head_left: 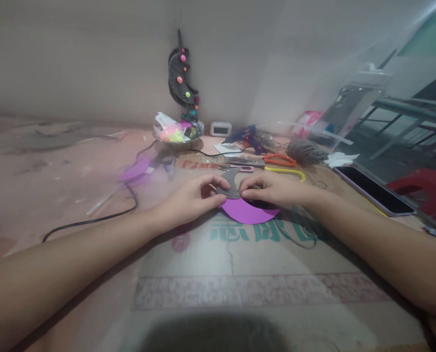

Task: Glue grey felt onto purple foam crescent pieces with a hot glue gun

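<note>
My left hand [190,199] and my right hand [272,190] meet at the middle of the cardboard sheet [262,274]. Both pinch a dark grey curved cut-out piece [231,186] that lies over a purple foam shape [247,212]. The left thumb and fingers press the grey piece's left side. Fingers of the right hand press its right side and cover part of the purple shape.
Behind the hands lie orange-handled scissors [276,159], a yellow tool [287,171], a blue glue gun [244,136], a metal bowl of coloured bits [177,134], a small white clock [220,128] and a grey feathery tuft [306,151]. A dark decorated crescent [182,80] leans on the wall. A phone [375,188] lies right; a black cable [93,217] runs left.
</note>
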The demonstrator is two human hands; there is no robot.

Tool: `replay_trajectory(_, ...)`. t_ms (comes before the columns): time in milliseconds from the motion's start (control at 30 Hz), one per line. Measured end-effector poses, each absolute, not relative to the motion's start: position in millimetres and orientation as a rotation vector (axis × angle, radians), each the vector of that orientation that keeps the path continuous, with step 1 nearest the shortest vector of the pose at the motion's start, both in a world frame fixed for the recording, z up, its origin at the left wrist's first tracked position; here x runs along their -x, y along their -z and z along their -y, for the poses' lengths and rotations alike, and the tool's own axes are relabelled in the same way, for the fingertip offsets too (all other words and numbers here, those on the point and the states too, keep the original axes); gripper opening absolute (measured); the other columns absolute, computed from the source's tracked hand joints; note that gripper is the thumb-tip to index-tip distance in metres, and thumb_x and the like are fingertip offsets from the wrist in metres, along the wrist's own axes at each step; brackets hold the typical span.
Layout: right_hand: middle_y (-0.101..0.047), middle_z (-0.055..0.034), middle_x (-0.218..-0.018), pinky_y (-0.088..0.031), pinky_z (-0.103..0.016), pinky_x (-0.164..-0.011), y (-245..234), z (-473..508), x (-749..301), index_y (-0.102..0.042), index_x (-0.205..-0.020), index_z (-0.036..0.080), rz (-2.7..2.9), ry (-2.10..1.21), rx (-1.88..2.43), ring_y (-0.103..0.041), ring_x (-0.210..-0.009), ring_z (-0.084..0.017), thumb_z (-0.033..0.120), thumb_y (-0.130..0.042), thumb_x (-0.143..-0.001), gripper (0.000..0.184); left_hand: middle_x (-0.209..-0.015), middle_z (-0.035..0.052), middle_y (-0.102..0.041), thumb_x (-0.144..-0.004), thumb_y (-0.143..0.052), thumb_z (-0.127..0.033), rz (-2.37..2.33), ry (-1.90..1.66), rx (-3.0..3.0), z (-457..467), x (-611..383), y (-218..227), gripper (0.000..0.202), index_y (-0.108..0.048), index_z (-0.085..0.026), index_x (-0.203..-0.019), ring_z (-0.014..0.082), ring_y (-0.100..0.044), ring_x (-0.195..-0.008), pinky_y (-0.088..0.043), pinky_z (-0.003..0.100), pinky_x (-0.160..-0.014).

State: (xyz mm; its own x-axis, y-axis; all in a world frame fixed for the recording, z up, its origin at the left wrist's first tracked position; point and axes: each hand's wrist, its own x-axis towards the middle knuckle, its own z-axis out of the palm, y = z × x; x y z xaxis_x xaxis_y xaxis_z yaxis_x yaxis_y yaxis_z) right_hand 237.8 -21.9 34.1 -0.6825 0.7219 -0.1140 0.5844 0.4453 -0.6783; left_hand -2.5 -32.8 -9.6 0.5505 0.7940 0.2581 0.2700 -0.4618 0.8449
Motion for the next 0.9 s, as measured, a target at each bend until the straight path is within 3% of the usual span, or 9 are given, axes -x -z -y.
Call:
replay_trajectory(67, -0.055, -0.0026, -0.078, -0.039, -0.028, -0.071, -34.8, 22.4, -237.5, -0.061, -0.08, 0.016, 2.484, -1.062, 1.092, -0.05, -0.073, -0.014, 0.047, -0.05, -0.09, 0.035, -0.075, -0.0007, -0.064, -0.085, -0.061, -0.03, -0.859, -0.858, -2.01, 33.0, 2.5, 10.2, 0.021, -0.062, -0.019, -0.103, 0.0121, -0.058, -0.063, -0.046, 0.025, -0.057)
replay_trajectory(200, -0.052, -0.0023, -0.078, -0.036, -0.026, -0.059, -33.9, 25.7, -233.3, -0.059, -0.088, 0.016, 2.311, -1.165, 1.14, -0.046, -0.065, -0.013, 0.059, -0.04, -0.091, 0.047, -0.077, -0.0005, -0.065, -0.085, -0.06, -0.029, -0.872, -0.861, -2.028, 34.3, 2.4, 9.8, 0.02, -0.062, -0.019, -0.103, 0.0124, -0.059, -0.067, -0.048, 0.025, -0.06)
replay_trajectory(400, -0.051, 0.0017, -0.071, -0.033, -0.025, -0.06, -31.9, 36.8, -218.6, -0.057, -0.075, 0.019, 2.414, -0.855, 1.262, -0.045, -0.068, -0.013, 0.051, -0.063, -0.079, 0.033, -0.081, -0.0003, -0.064, -0.086, -0.059, -0.028, -0.869, -0.847, -2.043, 38.9, 0.9, 4.0, 0.019, -0.061, -0.019, -0.102, 0.0128, -0.06, -0.073, -0.049, 0.025, -0.066)
replay_trajectory(533, -0.047, 0.0032, -0.067, -0.032, -0.024, -0.058, -29.9, 36.8, -218.4, -0.054, -0.07, 0.018, 2.425, -0.893, 1.303, -0.044, -0.064, -0.012, 0.05, -0.061, -0.081, 0.034, -0.088, 0.0007, -0.066, -0.086, -0.059, -0.028, -0.856, -0.833, -2.049, 40.7, 0.0, 3.3, 0.019, -0.061, -0.019, -0.103, 0.0119, -0.06, -0.074, -0.05, 0.025, -0.068)
replay_trajectory(733, -0.049, 0.0025, -0.069, -0.034, -0.026, -0.06, -26.0, 28.8, -225.0, -0.055, -0.073, 0.017, 2.371, -1.046, 1.248, -0.045, -0.064, -0.012, 0.052, -0.056, -0.083, 0.036, -0.115, 0.008, -0.063, -0.087, -0.059, -0.025, -0.731, -0.903, -2.09, 40.3, 0.4, 6.7, 0.039, -0.051, -0.018, -0.125, 0.0129, -0.064, -0.085, -0.054, 0.028, -0.076)
replay_trajectory(900, -0.043, 0.0043, -0.063, -0.029, -0.024, -0.054, -28.3, 29.6, -225.3, -0.05, -0.066, 0.018, 2.372, -1.061, 1.283, -0.039, -0.058, -0.01, 0.051, -0.059, -0.081, 0.038, -0.105, 0.0056, -0.069, -0.088, -0.057, -0.022, -0.784, -0.964, -2.3, 39.2, 3.2, 2.9, 0.026, -0.062, -0.017, -0.112, 0.0139, -0.066, -0.086, -0.054, 0.028, -0.08)
